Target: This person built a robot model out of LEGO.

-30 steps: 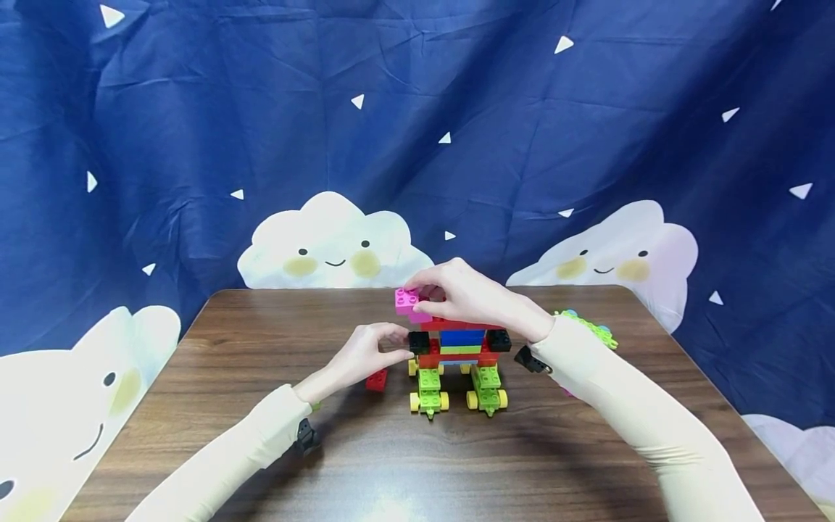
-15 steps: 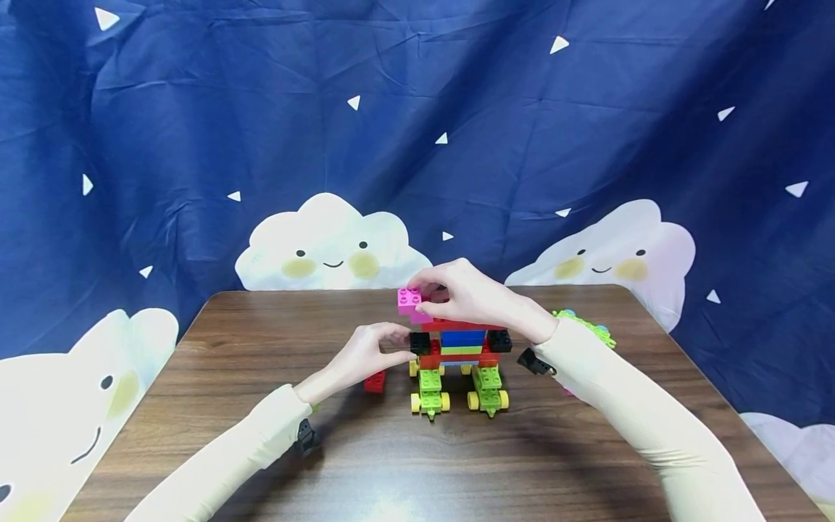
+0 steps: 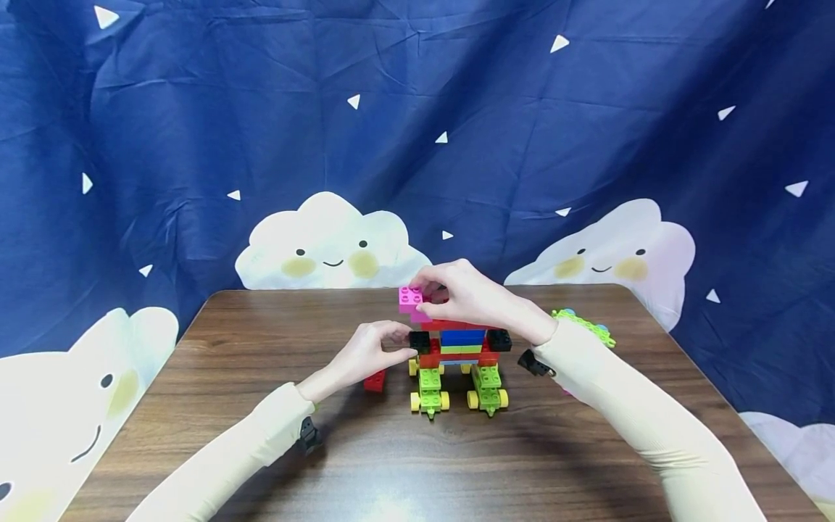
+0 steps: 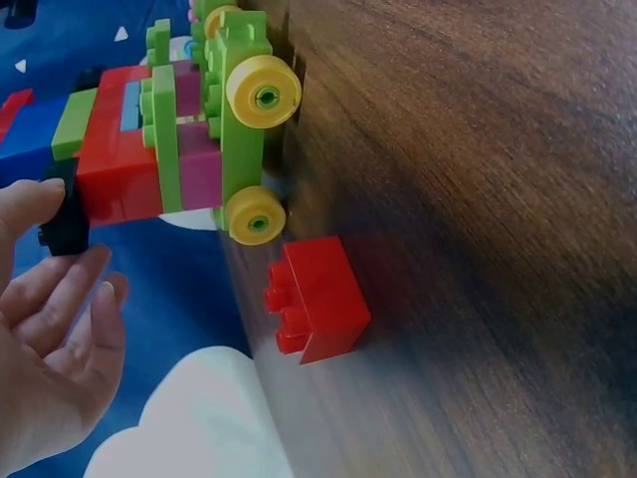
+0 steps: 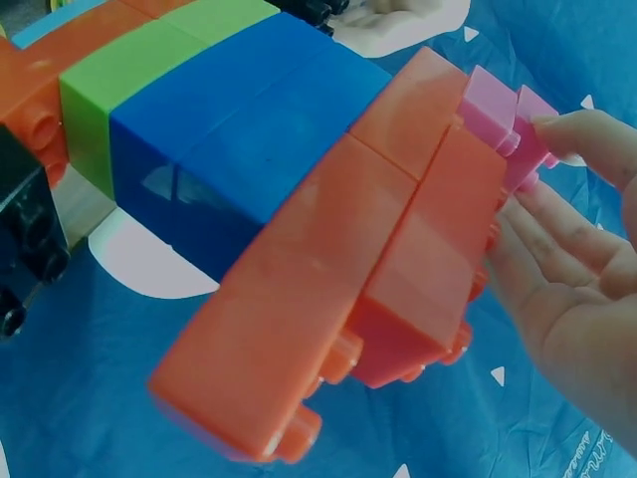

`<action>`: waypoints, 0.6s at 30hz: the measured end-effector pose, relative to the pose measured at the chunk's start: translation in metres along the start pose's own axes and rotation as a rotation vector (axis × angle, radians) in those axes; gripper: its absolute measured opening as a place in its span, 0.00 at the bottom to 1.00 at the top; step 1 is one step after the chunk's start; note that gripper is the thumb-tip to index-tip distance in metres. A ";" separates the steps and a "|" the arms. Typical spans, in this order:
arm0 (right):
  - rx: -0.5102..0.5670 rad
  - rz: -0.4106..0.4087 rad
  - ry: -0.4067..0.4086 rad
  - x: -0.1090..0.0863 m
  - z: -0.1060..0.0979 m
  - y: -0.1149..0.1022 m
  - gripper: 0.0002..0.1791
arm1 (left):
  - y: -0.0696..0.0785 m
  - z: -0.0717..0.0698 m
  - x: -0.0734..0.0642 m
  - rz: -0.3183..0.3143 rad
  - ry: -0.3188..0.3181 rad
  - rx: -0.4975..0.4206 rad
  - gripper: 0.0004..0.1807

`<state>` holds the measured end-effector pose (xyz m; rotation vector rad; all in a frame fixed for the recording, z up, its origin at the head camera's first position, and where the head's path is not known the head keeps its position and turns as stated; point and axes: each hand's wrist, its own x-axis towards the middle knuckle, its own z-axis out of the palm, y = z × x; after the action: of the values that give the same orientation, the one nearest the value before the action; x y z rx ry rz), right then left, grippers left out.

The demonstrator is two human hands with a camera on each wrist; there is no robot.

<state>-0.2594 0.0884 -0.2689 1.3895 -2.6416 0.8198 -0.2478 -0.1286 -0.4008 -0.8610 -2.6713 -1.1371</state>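
Observation:
A toy build of building bricks stands mid-table on two green wheeled bases (image 3: 430,391) with yellow wheels. Blue bricks (image 3: 463,338) form its middle, and red bricks (image 5: 299,289) lie across the top. My left hand (image 3: 367,353) pinches the black brick (image 4: 66,211) on the build's left side, thumb on one face and fingers on the other. At the top left, pink bricks (image 3: 411,299) sit stepped one on another; my right hand (image 3: 464,293) pinches them between thumb and fingers. That hand hides part of the build's top in the head view.
A loose red brick (image 4: 323,299) lies on the table close to the build's left wheels. Toward the right back rests a bright green piece with blue parts (image 3: 583,326). A second black brick (image 3: 499,340) juts from the build's right side. Behind the wooden table (image 3: 274,333) hangs a blue cloth.
Both hands keep their grips in nearly the same place. The pink bricks have shifted very slightly to the right in the head view.

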 end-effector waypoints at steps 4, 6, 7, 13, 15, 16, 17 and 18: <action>0.004 0.006 0.002 -0.001 0.001 0.000 0.13 | 0.001 0.000 -0.001 -0.001 0.002 0.000 0.20; 0.008 0.007 0.000 -0.001 0.001 0.000 0.12 | 0.002 0.001 -0.001 0.000 0.005 0.002 0.20; 0.009 0.007 -0.001 -0.001 0.000 0.000 0.12 | 0.002 0.001 -0.001 0.000 0.007 0.003 0.20; 0.012 0.020 -0.012 0.001 -0.001 -0.001 0.12 | 0.002 0.001 -0.001 0.007 0.012 0.005 0.20; 0.007 0.016 -0.010 0.001 -0.001 -0.001 0.12 | 0.002 0.001 -0.001 0.010 0.013 0.002 0.20; 0.004 0.012 -0.008 0.001 -0.002 -0.002 0.12 | 0.002 0.001 0.000 0.008 0.011 -0.001 0.20; 0.001 0.011 -0.008 0.001 -0.002 -0.002 0.12 | 0.002 0.001 0.000 0.005 0.010 -0.001 0.20; -0.002 0.009 -0.008 0.002 -0.002 -0.002 0.12 | 0.002 0.000 0.000 0.004 0.009 -0.001 0.20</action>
<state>-0.2592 0.0873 -0.2659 1.3846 -2.6550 0.8144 -0.2464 -0.1270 -0.3998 -0.8581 -2.6609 -1.1389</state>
